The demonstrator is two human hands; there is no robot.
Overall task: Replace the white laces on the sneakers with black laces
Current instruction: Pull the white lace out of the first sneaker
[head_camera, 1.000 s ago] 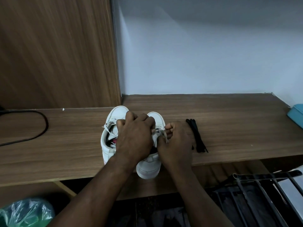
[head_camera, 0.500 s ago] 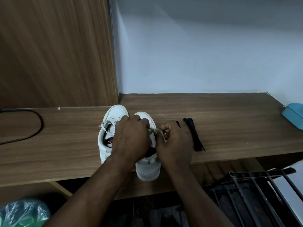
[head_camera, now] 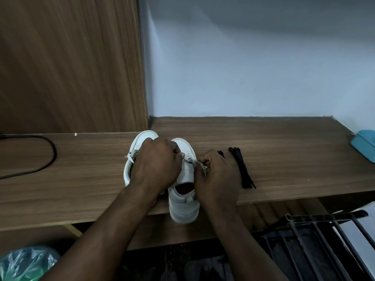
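My right hand (head_camera: 218, 179), pinching the white lace (head_camera: 197, 164), has drawn it rightward; left hand (head_camera: 157, 165) grips the sneaker (head_camera: 182, 205). Unlacing underway; black laces (head_camera: 242, 169) untouched.

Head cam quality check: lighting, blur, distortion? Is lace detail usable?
Head view: dim, flat light, no glare; wide-angle bend leans the wooden panel and bows the shelf edge; little blur on the right hand pinching the white lace; black laces merge into a dark strip; left hand hides much of one sneaker.
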